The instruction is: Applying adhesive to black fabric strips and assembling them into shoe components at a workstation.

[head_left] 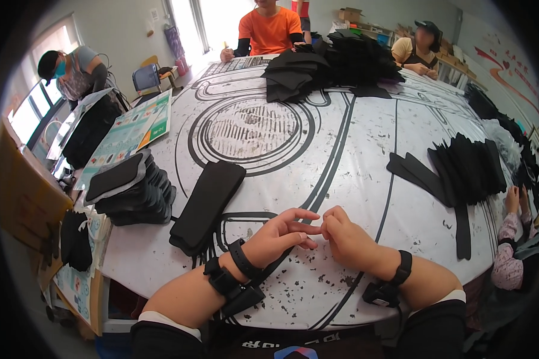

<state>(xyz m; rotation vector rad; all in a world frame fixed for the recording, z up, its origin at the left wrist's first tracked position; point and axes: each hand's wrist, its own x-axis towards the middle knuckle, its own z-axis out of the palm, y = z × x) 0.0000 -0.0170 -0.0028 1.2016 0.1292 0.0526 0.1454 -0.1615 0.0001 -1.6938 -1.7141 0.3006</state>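
Both hands meet above the near middle of the white table point(371, 173). My left hand point(279, 236) has its fingers stretched out and apart, with nothing in them. Its fingertips reach my right hand point(348, 240), whose fingers are curled closed in a pinch at one left fingertip. Whatever lies inside that pinch, if anything, is hidden. Close to my left hand lies a thick stack of long black fabric strips point(208, 206), set at a slant. Dark bands with small boxes circle both wrists.
A stack of black and grey pads point(132, 186) stands at the left. Black strips fan out in a pile point(464, 170) at the right. A large black fabric heap point(341, 63) sits at the far side. People work around the table, one in an orange shirt point(269, 31).
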